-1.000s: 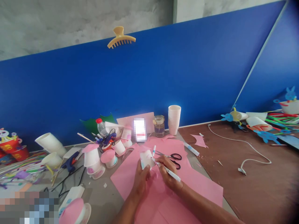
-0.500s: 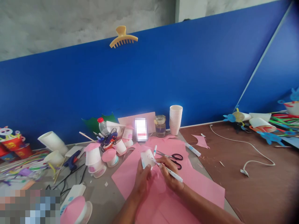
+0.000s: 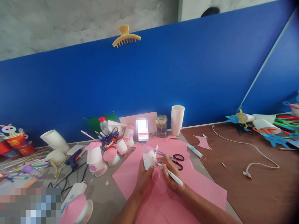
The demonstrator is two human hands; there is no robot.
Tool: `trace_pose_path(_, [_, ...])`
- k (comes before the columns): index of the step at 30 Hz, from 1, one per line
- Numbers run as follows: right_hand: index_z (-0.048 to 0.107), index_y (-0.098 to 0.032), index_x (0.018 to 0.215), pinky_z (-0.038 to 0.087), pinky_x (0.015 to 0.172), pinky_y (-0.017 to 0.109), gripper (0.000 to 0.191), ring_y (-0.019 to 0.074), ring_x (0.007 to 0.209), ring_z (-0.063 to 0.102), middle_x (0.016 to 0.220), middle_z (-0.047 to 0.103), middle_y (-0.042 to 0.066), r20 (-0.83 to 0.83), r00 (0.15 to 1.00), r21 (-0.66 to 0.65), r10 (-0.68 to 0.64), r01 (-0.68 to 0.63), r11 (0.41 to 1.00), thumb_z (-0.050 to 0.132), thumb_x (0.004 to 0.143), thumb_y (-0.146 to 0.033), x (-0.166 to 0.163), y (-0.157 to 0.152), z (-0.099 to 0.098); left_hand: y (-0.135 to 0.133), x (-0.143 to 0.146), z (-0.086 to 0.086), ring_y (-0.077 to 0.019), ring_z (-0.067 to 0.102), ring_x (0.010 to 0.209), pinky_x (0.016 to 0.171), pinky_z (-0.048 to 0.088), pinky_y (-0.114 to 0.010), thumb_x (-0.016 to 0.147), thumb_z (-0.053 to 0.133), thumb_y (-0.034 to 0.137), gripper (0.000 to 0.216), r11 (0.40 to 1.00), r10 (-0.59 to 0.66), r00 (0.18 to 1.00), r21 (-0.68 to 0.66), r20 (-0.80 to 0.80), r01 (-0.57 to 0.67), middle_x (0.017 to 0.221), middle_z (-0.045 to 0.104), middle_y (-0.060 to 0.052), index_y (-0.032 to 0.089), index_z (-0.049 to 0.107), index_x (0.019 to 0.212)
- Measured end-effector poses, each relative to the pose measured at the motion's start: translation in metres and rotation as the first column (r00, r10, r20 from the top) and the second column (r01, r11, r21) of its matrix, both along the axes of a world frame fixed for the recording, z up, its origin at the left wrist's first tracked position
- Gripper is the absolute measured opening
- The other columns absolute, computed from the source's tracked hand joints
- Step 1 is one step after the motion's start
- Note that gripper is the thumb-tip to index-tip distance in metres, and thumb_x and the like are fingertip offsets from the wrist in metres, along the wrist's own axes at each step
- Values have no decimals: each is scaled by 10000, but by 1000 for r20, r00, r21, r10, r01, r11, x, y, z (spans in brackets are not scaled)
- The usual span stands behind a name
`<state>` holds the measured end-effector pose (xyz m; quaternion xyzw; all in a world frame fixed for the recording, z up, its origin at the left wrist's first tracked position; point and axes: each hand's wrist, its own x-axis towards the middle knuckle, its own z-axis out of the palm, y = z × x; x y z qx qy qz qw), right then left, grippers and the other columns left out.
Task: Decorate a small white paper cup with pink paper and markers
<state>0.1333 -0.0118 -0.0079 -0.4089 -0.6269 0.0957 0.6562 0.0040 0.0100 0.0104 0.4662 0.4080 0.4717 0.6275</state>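
My left hand (image 3: 144,179) grips a small white paper cup (image 3: 148,159) marked with pink and light blue, held just above a large pink paper sheet (image 3: 198,186). In my right hand (image 3: 170,174) is a white marker pen (image 3: 171,175), its tip resting against the cup. A second white marker (image 3: 155,150) stands up just behind the cup. Black-handled scissors (image 3: 176,160) lie on the pink sheet right behind my right hand.
A stack of white cups (image 3: 177,119), a glass jar (image 3: 161,126) and a plastic bottle (image 3: 104,125) stand by the blue partition (image 3: 163,77). Decorated cups (image 3: 94,157), a glue gun (image 3: 73,160) and straws crowd the left. A white cable (image 3: 252,149) crosses the brown table.
The view has shifted slightly, so everything sits a little further right. My hands stay together on the cup and pen with only small adjustments.
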Motion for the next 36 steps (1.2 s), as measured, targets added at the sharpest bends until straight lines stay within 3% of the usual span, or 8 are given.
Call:
trace_pose_path(14, [598,-206,965,514,682,308,157,187,780,622,841,632,62,28,1000,25,-4,3,1000,454,914,-240,0,1,3,-5,6,21,-154,562,685,565,409,-242,692,708,340,565,998,-34,998,-44,44,36,843,643,-33,209,502,1201])
trace_pose_path(24, [602,-205,970,504,678,312,157,184,766,618,842,647,62,51,998,20,-21,20,1000,458,913,-231,-2,2,3,-4,5,16,-167,577,724,595,423,-251,696,682,304,340,999,-21,999,-31,24,22,786,627,-28,187,548,985])
trace_pose_path(36, [612,-217,967,513,683,313,165,187,770,621,818,654,54,82,996,41,20,-24,999,464,900,-193,-2,0,10,-3,4,14,-166,574,698,601,423,-253,708,687,333,321,999,-16,1000,-33,9,16,702,577,4,201,558,971])
